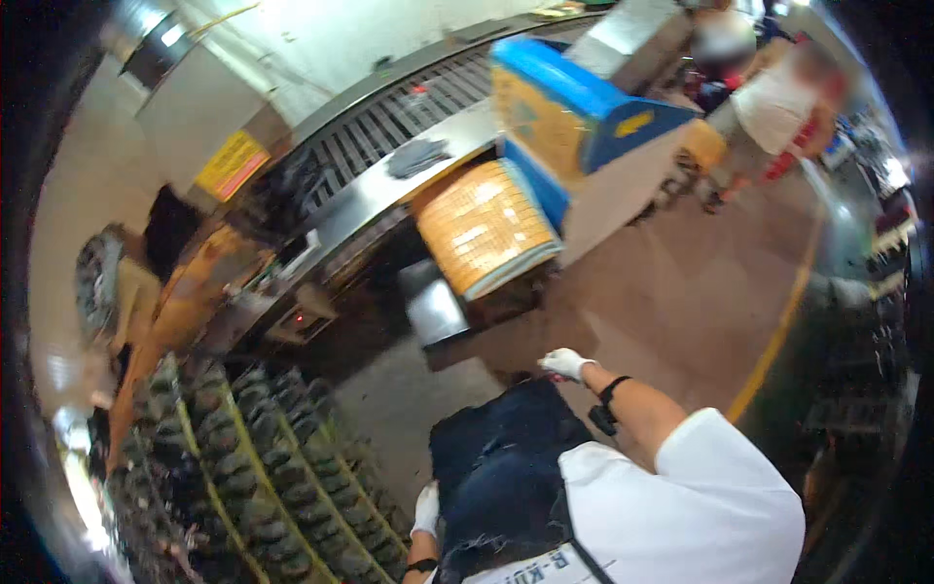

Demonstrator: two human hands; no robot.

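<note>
My right hand [564, 363], in a white glove, is held out in front of me past the dark apron [506, 438]. Its fingers look curled; a small dark and reddish patch shows under them, too blurred to name. At the apron's left side hangs my left hand [425, 508], also gloved in white, with its fingers mostly out of sight. Closest to that hand is a rack [263, 467] with rows of dark, rounded pieces along yellowish bars. Both wrists carry dark bands.
Ahead stands a conveyor with slatted rollers [360, 136], a dark cloth [418, 158] lying on its metal edge. Beside it are a blue and yellow machine housing [545, 107] and a stack of orange-yellow pieces [486, 229]. Another person [778, 102] is at the far right, beyond the brown floor [681, 282].
</note>
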